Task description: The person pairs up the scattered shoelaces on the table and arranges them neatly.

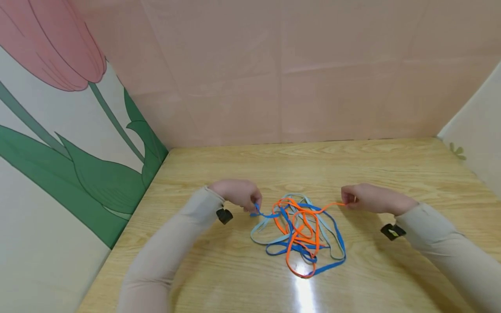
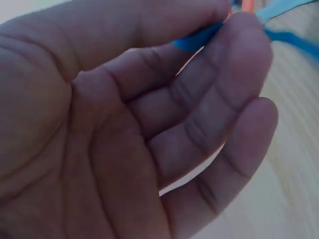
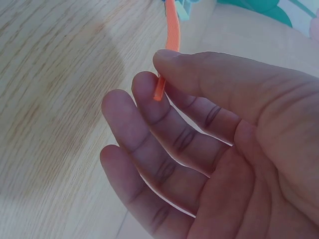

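A loose tangle of flat laces lies on the wooden table: an orange lace (image 1: 289, 250), a blue lace (image 1: 339, 241) and a pale green-grey lace (image 1: 256, 237), looped over one another. My left hand (image 1: 239, 194), left of the tangle, pinches the blue lace near one end between thumb and fingers; a short blue piece shows inside the grip in the left wrist view. To the right, my right hand (image 1: 364, 198) pinches the orange lace close to its tip (image 3: 158, 93), between thumb and fingers. From there the orange strand runs back into the tangle.
The wooden table (image 1: 219, 269) meets a pink sheet (image 1: 235, 87) at the back. A panel with a printed tulip (image 1: 58, 48) stands along the left side, and a white panel (image 1: 481, 130) on the right. Light glares on the table in front of the tangle.
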The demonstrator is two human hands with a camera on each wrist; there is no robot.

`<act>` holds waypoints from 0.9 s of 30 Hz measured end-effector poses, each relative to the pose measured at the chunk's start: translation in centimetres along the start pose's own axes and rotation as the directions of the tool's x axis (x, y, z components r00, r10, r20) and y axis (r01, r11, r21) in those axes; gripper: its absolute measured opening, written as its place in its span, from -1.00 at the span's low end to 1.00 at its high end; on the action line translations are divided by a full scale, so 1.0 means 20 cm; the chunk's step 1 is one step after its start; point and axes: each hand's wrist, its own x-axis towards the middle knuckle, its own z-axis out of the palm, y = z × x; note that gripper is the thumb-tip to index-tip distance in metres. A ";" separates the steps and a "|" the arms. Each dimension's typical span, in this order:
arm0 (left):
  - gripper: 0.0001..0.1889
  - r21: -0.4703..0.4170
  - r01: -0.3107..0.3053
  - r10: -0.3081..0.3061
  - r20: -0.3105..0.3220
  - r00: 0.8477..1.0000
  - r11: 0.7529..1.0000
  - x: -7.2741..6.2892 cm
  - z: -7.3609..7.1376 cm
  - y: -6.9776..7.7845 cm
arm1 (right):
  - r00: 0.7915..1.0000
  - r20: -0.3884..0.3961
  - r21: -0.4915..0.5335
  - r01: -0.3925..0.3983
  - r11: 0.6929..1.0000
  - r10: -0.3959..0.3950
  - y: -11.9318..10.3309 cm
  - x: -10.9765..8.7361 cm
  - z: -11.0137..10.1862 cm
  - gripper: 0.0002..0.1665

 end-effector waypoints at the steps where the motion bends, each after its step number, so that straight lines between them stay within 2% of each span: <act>1: -0.89 -0.004 -0.011 0.011 0.007 1.000 1.000 0.01 0.01 0.00 | 1.000 0.003 0.002 -0.006 1.000 0.006 0.00 0.00 0.00 -0.84; 3: -0.86 -0.034 -0.037 0.037 -0.006 0.999 0.999 0.02 0.01 0.01 | 1.000 0.007 0.001 -0.011 1.000 0.011 0.00 0.00 0.00 -0.84; 5: -0.85 -0.073 -0.088 0.083 -0.062 0.995 0.994 0.03 0.00 0.03 | 1.000 0.009 0.008 -0.012 1.000 0.012 -0.01 0.00 -0.01 -0.84; 9: -0.85 -0.161 -0.194 0.163 -0.191 0.968 0.968 0.07 -0.04 0.10 | 1.000 0.010 0.021 -0.007 1.000 0.006 -0.01 0.00 -0.01 -0.85; 12: -0.87 -0.197 -0.256 0.209 -0.230 0.950 0.947 0.11 -0.02 0.16 | 1.000 0.012 0.022 -0.009 1.000 0.009 -0.01 0.01 -0.01 -0.85; 14: -0.86 -0.201 -0.272 0.231 -0.205 0.951 0.941 0.16 0.01 0.20 | 1.000 0.013 0.020 -0.014 1.000 0.014 -0.01 0.01 -0.01 -0.84; 16: -0.85 -0.182 -0.263 0.240 -0.140 0.961 0.948 0.20 0.06 0.24 | 1.000 0.016 0.017 -0.017 1.000 0.017 0.00 0.01 -0.01 -0.84; 19: -0.68 -0.077 -0.216 0.218 0.022 0.976 0.973 0.25 0.14 0.30 | 1.000 0.017 0.015 -0.011 1.000 0.011 0.00 0.01 0.00 -0.85; 20: -0.61 -0.025 -0.207 0.208 0.068 0.976 0.978 0.25 0.17 0.31 | 1.000 0.015 0.011 -0.009 1.000 0.009 0.00 0.01 0.00 -0.84; 22: -0.49 0.062 -0.209 0.201 0.117 0.973 0.976 0.26 0.19 0.33 | 1.000 0.009 0.009 -0.001 1.000 0.001 0.01 0.01 0.01 -0.84; 24: -0.44 0.080 -0.210 0.201 0.110 0.973 0.974 0.25 0.20 0.34 | 1.000 -0.003 -0.001 0.017 1.000 -0.017 0.01 0.01 0.01 -0.83; 27: -0.54 0.061 -0.222 0.222 0.009 0.975 0.973 0.23 0.15 0.32 | 1.000 -0.011 -0.007 0.021 1.000 -0.021 0.02 0.01 0.01 -0.82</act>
